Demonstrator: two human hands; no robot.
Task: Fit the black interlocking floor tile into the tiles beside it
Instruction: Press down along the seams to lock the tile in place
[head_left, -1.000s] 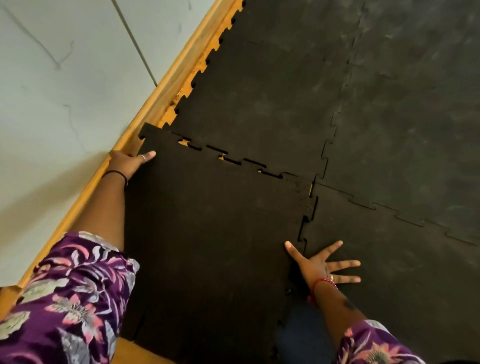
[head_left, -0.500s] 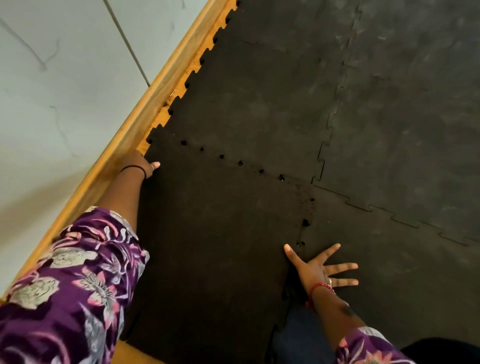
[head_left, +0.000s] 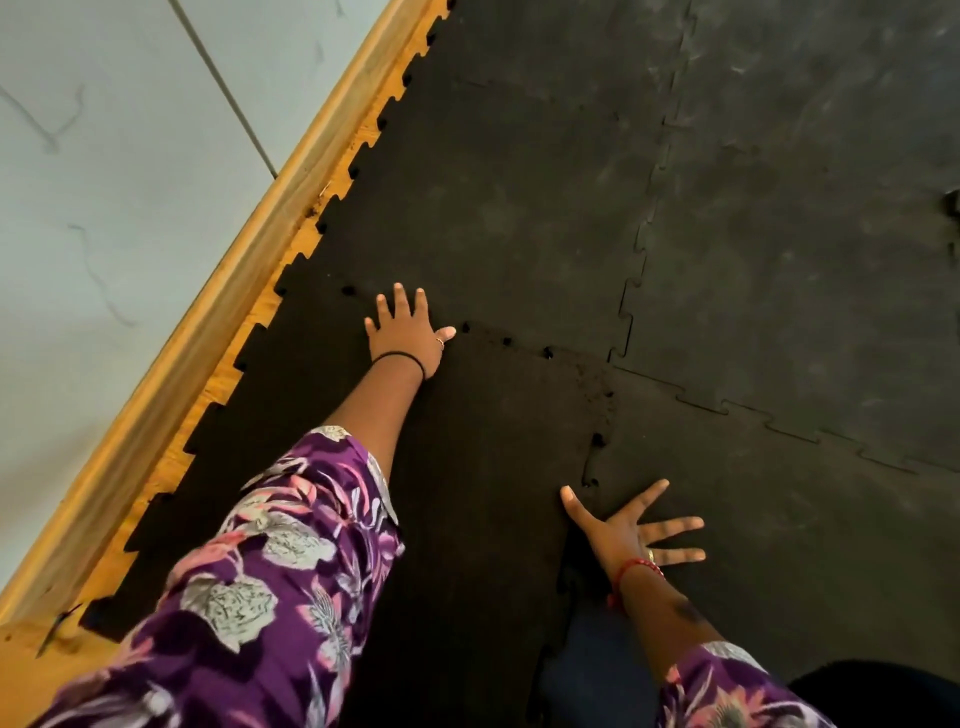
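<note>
Pressing the black tile (head_left: 467, 467) into its neighbours.
Flattening the far seam (head_left: 506, 340) with left hand (head_left: 405, 338), steadying the side tile (head_left: 779, 545) with right hand (head_left: 631, 538); both open, fingers spread, gripping nothing.

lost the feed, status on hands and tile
Left hand flat on far seam. Right hand splayed by side seam. Black tile down, small seam gaps showing. Nothing in the way.

The tile (head_left: 457, 467) and mats (head_left: 779, 234) are black. The sleeve (head_left: 270, 597) is purple with pink and grey flowers. The skirting (head_left: 218, 291) is yellow wood, the wall (head_left: 104, 156) pale grey.
</note>
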